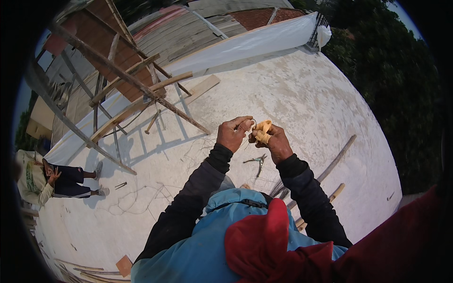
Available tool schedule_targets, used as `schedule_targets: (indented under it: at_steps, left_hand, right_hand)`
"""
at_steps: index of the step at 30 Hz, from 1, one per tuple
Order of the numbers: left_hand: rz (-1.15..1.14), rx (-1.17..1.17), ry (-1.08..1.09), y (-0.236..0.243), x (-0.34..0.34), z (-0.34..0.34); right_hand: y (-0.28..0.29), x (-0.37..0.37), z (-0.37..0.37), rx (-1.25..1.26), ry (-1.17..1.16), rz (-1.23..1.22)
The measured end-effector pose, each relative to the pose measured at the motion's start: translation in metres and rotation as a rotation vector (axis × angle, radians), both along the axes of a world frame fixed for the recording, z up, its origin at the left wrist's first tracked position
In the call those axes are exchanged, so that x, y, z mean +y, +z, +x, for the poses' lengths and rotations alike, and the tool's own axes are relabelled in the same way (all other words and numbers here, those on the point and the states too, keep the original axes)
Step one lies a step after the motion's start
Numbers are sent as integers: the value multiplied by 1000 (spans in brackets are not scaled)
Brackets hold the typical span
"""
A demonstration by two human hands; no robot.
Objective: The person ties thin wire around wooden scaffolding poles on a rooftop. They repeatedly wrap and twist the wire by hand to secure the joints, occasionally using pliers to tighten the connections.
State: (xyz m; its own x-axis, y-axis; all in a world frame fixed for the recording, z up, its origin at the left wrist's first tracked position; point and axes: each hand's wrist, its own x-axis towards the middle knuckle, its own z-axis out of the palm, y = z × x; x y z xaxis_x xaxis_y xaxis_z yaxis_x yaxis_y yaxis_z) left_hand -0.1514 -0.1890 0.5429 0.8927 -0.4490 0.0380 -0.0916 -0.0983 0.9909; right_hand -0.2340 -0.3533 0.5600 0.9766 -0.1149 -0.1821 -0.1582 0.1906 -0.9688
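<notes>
My left hand [232, 134] is raised in front of me, its fingertips pinched on a thin dark wire [255, 122] that curves across to the other hand. Close beside it, my right hand [279, 144] has its fingers curled in on the wire. Yellow strips [264, 126] of tape or cloth are around the fingers of that right hand; how they are fastened I cannot tell. Below the hands, a pair of pliers [257, 162] with dark green handles lies on the pale concrete floor [302, 99].
Wooden scaffolding [141, 87] stands at the upper left, casting shadows. A person [66, 181] in shorts stands at far left. Loose wire [137, 200] lies left of me; wooden poles [337, 158] lie right. White sheeting [255, 43] runs along the far edge, with trees [387, 70] beyond.
</notes>
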Motion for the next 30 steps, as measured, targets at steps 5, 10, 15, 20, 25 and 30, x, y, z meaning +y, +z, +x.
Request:
schedule_targets:
  at_steps: [5, 10, 15, 20, 25, 30]
  left_hand:
    - [206, -489, -65, -6, 6, -10]
    - [429, -577, -70, -7, 11, -15]
    - [484, -546, -96, -3, 20, -18]
    - [445, -676, -32, 4, 17, -24]
    - [363, -753, 95, 9, 16, -27]
    - [381, -857, 84, 2, 21, -27]
  right_hand:
    - [-3, -9, 1, -43, 15, 35]
    - [-1, -9, 4, -65, 96, -17]
    - [16, -18, 8, -28, 38, -79]
    - [24, -13, 18, -31, 122, -212]
    - [22, -10, 18, -84, 59, -132]
    - [20, -12, 14, -62, 51, -204]
